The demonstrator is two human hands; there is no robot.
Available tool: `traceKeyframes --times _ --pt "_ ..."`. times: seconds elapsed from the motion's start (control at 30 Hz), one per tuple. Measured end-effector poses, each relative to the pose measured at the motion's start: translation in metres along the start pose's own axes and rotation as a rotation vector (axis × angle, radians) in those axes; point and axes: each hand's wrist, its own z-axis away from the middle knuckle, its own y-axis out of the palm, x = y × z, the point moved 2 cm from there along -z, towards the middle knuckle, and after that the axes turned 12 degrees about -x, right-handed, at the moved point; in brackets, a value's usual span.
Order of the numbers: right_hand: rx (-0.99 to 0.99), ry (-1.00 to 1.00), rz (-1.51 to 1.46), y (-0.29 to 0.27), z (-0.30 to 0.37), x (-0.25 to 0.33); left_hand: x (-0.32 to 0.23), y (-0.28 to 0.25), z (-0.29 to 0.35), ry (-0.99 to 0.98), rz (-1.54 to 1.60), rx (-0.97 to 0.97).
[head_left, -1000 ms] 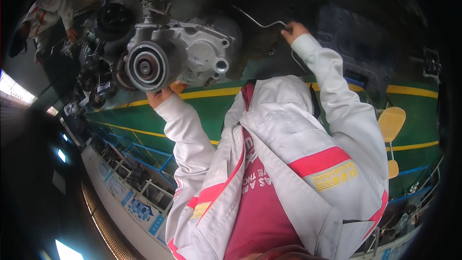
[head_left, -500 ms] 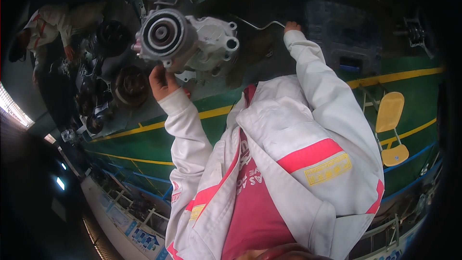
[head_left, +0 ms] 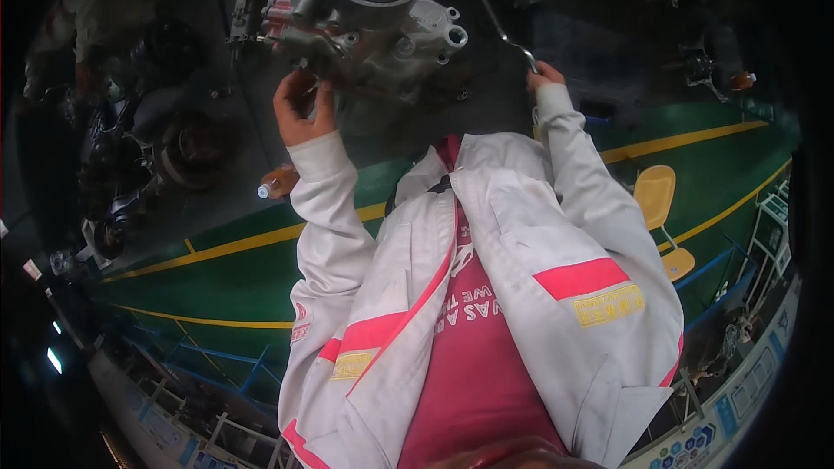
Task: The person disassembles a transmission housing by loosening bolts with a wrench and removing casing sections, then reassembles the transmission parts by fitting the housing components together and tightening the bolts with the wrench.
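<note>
A silvery metal gearbox-like housing (head_left: 382, 43), with a round ringed opening on top, stands at the upper middle. My left hand (head_left: 304, 108) is at its near left lower edge, thumb and fingers curled up toward it. Whatever lies between those fingertips is hidden. To the right of the housing, my right hand (head_left: 545, 76) is closed around the near end of a bent-rod speed wrench (head_left: 499, 28). Its long shaft points up and left, its far end apart from the housing.
An orange-brown bottle (head_left: 278, 182) with a white cap lies left of my left sleeve. Dark round machine parts (head_left: 195, 148) crowd the left side. A yellow chair (head_left: 656, 200) stands at right on green floor (head_left: 234, 274) with yellow lines. More metal parts (head_left: 708, 69) sit far right.
The view has shifted, so the housing sits higher and further right. The speed wrench has swung from nearly level to a steeper slant. My left hand stays at the housing's lower left.
</note>
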Motion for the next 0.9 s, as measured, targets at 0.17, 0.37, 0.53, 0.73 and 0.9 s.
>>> traceKeyframes --times 0.17,0.37,0.53,0.73,0.9 --pt "0.229 -0.492 -0.330 -0.109 0.103 0.158 -0.009 -0.015 0.007 -0.148 0.074 0.049" --pt "-0.412 -1.439 0.416 -0.134 0.200 0.264 -0.006 -0.018 -0.003 -0.116 0.105 0.047" --pt "0.038 -1.804 1.077 -0.056 0.269 0.348 -0.031 -0.024 -0.001 -0.197 0.296 0.056" --pt "0.185 -1.993 1.501 0.027 0.272 0.366 -0.030 -0.028 0.000 -0.219 0.449 0.096" --pt "0.124 -2.176 1.549 0.062 0.291 0.379 -0.026 -0.012 -0.009 -0.099 0.341 0.137"
